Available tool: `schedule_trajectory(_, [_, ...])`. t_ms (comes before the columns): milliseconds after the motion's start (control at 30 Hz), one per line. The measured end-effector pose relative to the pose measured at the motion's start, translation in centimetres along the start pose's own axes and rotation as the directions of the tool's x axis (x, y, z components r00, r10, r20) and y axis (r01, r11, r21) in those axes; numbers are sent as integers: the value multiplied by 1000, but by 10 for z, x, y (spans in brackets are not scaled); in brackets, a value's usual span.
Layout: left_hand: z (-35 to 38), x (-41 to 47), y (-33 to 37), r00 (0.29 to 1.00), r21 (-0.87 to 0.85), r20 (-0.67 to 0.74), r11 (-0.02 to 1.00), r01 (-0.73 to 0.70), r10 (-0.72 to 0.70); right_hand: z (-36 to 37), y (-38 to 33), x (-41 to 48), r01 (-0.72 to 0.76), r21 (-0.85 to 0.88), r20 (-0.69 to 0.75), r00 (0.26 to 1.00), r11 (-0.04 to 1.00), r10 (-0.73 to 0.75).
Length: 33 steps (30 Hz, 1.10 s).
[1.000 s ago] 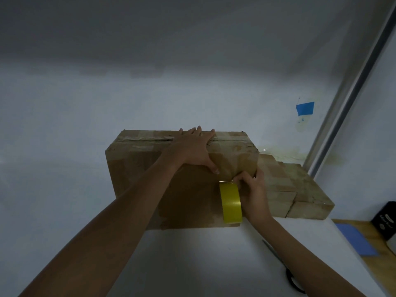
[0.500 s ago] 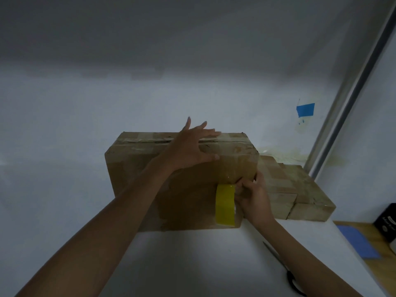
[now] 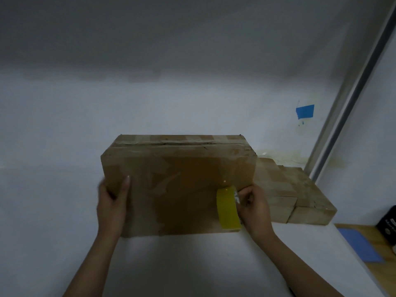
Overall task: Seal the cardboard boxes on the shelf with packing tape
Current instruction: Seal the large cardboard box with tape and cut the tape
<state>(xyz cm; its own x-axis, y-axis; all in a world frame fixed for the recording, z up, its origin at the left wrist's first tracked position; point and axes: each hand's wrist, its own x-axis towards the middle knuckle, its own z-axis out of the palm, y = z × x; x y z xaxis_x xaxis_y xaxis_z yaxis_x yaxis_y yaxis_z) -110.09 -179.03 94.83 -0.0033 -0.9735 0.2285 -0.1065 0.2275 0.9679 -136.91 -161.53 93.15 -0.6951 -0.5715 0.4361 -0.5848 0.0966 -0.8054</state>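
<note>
A large brown cardboard box [image 3: 177, 183] stands on the white shelf [image 3: 182, 264] in front of me, its near face glossy with clear tape. My left hand [image 3: 112, 205] grips the box's lower left corner, thumb on the front face. My right hand [image 3: 254, 207] holds a yellow roll of packing tape [image 3: 228, 209] against the lower right of the near face. A strip of tape runs up from the roll over the box. The seam along the top edge looks taped in patches.
Smaller flat cardboard boxes [image 3: 293, 196] lie behind and to the right of the big one. A blue tape scrap [image 3: 305, 111] sticks on the back wall. A metal post [image 3: 351, 88] rises at the right. A blue pad [image 3: 359, 246] lies on a wooden surface beyond the shelf's right edge.
My left hand has left the top of the box and come down to grip its lower left corner. The right hand with the tape roll has stayed near the lower right.
</note>
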Motion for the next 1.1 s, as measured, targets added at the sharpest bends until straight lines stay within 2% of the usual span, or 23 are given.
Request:
schedule_trajectory(100, [-2,-6,-37,992,24,76,995,97,-99,3,-3,-9,-137,123,-9,990,983,139])
schedule_trajectory(167, [-3,-10,-46,983,11,98,988,156,-156,4,-4,-12,-160,186,32,987,970,157])
schedule_trajectory(400, [-5,-9,-30,975,39,69,978,207,-209,-4,-29,-9,-274,118,121,958,955,260])
schedule_trajectory(567, [-15,-9,-8,986,289,-7,944,161,-166,-13,-45,-10,-319,76,179,937,945,301])
schedule_trajectory(800, [-41,5,5,991,657,10,748,94,-133,-13,-59,7,-509,274,220,859,816,462])
schedule_trajectory(967, [-41,6,6,990,744,7,662,90,-143,2,-63,9,-527,437,190,846,729,497])
schedule_trajectory(1033, [-37,8,2,991,752,-1,654,88,-133,19,-55,10,-543,431,220,838,721,500])
schedule_trajectory(1100, [-29,8,-1,989,724,-19,680,113,-144,36,-17,18,-602,404,243,796,689,554])
